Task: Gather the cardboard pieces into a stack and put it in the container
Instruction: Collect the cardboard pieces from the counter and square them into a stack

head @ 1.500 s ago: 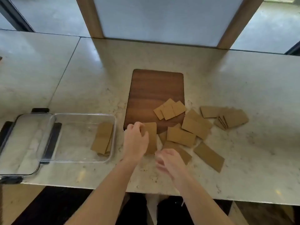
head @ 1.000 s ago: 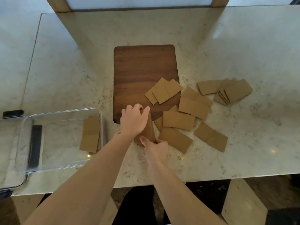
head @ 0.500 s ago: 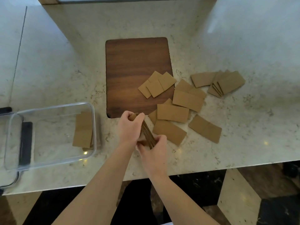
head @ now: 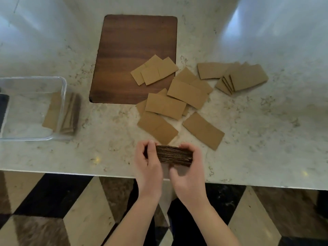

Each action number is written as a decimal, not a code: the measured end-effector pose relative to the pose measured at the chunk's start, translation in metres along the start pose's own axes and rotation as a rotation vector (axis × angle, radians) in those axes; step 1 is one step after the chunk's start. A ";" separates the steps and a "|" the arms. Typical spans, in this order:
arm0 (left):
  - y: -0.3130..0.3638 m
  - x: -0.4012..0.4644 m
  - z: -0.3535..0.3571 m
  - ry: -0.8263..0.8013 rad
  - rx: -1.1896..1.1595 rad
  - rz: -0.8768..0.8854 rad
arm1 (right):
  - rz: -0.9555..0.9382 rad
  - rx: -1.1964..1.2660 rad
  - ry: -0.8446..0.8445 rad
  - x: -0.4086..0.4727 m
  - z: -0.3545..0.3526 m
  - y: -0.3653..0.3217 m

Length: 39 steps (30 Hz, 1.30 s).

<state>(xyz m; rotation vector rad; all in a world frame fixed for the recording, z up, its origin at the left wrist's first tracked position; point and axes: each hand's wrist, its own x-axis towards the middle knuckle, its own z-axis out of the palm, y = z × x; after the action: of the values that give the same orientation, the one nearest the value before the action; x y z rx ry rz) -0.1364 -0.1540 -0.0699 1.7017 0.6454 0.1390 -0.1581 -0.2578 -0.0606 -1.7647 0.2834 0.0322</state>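
Note:
A stack of brown cardboard pieces (head: 174,155) stands on its long edge near the front of the marble counter, held between both hands. My left hand (head: 148,163) grips its left end and my right hand (head: 189,172) grips its right end. Several loose cardboard pieces (head: 165,105) lie flat just beyond, some overlapping the wooden board (head: 134,45). Another fanned group (head: 243,79) lies to the right. The clear plastic container (head: 63,89) sits at the left edge with a cardboard stack (head: 52,111) inside it.
The counter's front edge (head: 71,173) runs just below my hands, with a patterned floor under it. A dark lid clip (head: 3,107) shows at the far left beside the container.
Both hands lifted a bunch of pieces from beside the board, brought them toward the counter's front edge and squared them into an upright stack. The camera tilted further down.

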 end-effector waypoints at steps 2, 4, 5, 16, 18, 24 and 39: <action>-0.004 -0.014 0.005 0.065 0.001 0.001 | -0.006 0.079 0.033 0.002 -0.002 0.002; -0.002 -0.019 0.010 0.111 -0.039 0.024 | 0.007 0.156 0.118 0.007 0.004 0.003; -0.002 -0.021 0.013 0.132 -0.055 0.034 | 0.018 0.171 0.174 0.008 0.008 0.003; -0.019 -0.019 -0.001 0.083 -0.047 0.237 | -0.132 0.132 0.418 0.006 0.020 0.019; -0.018 -0.019 0.003 0.069 -0.103 0.211 | -0.096 0.203 0.425 0.006 0.019 0.016; -0.006 -0.004 -0.001 0.013 -0.204 0.254 | -0.075 0.355 0.455 0.016 0.026 0.003; -0.024 -0.004 -0.004 -0.018 -0.018 0.298 | -0.072 0.030 0.435 0.003 0.037 0.022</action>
<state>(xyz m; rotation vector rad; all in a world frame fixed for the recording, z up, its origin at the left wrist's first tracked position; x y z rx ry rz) -0.1495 -0.1496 -0.0902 1.7715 0.3731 0.3383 -0.1546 -0.2265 -0.0897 -1.7390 0.5301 -0.4102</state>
